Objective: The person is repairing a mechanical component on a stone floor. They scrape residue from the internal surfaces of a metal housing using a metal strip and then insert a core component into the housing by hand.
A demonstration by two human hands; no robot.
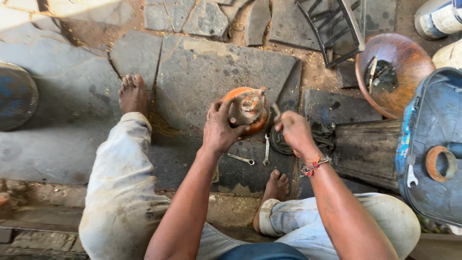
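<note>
Cracked grey stone slabs (202,72) made up the floor, with dirt in the joints, and the person sat over them with bare feet planted apart. Between the feet stood a small round metal part (248,110), orange-painted, rusty and grimy, with a knobbed fitting on top. Two spanners (266,150) lay on the stone just in front of it. A rusty bowl (397,72) and a blue drum lid (433,144) lay to the right. The left hand (219,127) was wrapped around the part's near side, gripping it. The right hand (294,132), a threaded band at its wrist, was clenched on a thin tool (275,110) just beside the part.
</note>
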